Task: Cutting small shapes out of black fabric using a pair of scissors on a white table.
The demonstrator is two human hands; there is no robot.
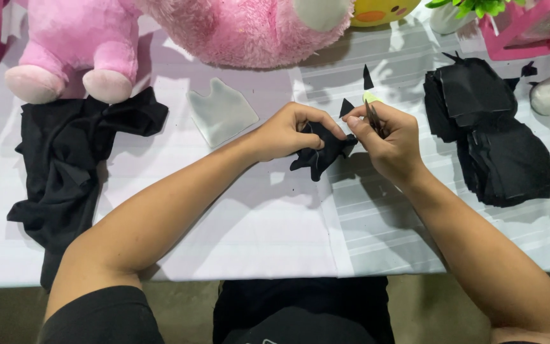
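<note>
Black cloth piece (pixel 321 155) pinched at table centre, between both hands, clear of the white tablecloth (pixel 275 223). Left hand (pixel 288 132) closed around the upper left of the piece, fingers curled over it. Right hand (pixel 386 141) closed on small scissors (pixel 373 118), blades slanting up and to the left, tips just beside the upper right edge of the piece. Long axis of the piece running lower left to upper right, toward the scissors. Both hands touching or just beside the piece; left carrying the hold, right bringing the tool. Small black offcuts (pixel 367 78) lying just beyond the right hand. Stack of cut black pieces (pixel 498 140) well apart on the right. Larger black fabric (pixel 74 153) crumpled on the left, near the feet of a pink plush toy (pixel 84 51). Pale translucent template (pixel 221 111) flat on the cloth, between the plush toy and the left hand. Whether the blades are parted or together: cannot tell.
</note>
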